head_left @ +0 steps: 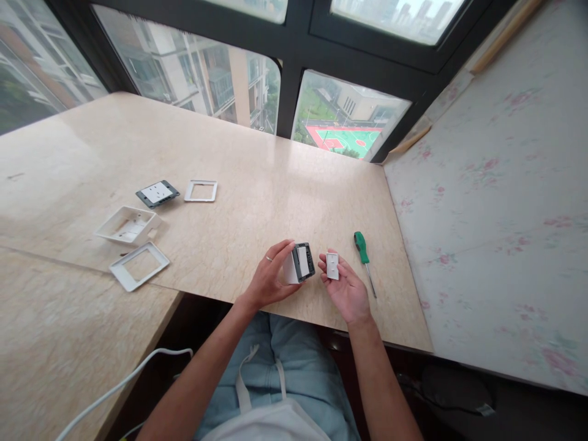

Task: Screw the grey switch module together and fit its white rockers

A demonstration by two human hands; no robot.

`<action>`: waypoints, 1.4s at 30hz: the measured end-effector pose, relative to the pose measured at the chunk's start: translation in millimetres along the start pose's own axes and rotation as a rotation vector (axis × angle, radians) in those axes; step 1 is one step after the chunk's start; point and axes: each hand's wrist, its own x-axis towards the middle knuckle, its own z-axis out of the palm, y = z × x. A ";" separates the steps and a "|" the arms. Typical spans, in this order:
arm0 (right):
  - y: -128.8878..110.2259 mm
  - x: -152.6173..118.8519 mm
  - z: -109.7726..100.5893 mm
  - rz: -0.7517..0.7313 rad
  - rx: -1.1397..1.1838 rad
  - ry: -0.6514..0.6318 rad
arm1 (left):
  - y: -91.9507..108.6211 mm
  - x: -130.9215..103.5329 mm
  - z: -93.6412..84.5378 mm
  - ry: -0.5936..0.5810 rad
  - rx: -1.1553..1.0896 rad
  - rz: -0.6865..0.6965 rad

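Near the table's front edge, my left hand [271, 278] grips a white box with a dark-framed switch module [303, 262] on its face, tilted towards the right. Part of the module's front shows a white panel beside an uncovered dark strip. Just right of it, my right hand [346, 291] is palm up, its thumb and fingers holding a small white rocker cover [332, 266] with its ribbed inner side showing. The cover and the module are apart. A green-handled screwdriver [361, 248] lies to the right of my right hand, its shaft pointing towards the front.
On the left of the stone-patterned table [257, 184] lie a socket module [157, 193], a small white frame [201, 190], an open white box [128, 225] and a larger white frame [139, 266]. Windows rise behind; a papered wall [487, 214] bounds the right. A white cable [124, 383] hangs lower left.
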 end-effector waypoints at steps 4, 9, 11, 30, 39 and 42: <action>6.6 -2.9 11.5 -0.131 -0.097 0.050 | 4.3 0.3 1.7 0.007 0.048 0.054; 17.6 -1.0 23.2 -0.210 -0.157 0.123 | 6.1 0.0 2.1 0.010 0.049 0.084; 21.5 -0.5 24.2 -0.241 -0.210 0.145 | 6.1 -0.4 1.9 0.007 0.047 0.081; 32.0 -6.8 28.4 -0.424 -0.735 0.064 | 5.1 -1.7 4.2 0.023 0.077 0.066; 32.0 -5.0 23.6 -0.375 -0.693 -0.043 | 5.3 -0.7 4.3 0.029 0.064 0.078; 32.2 -1.9 19.8 -0.370 -0.681 -0.079 | 4.3 -0.9 5.0 0.036 0.045 0.083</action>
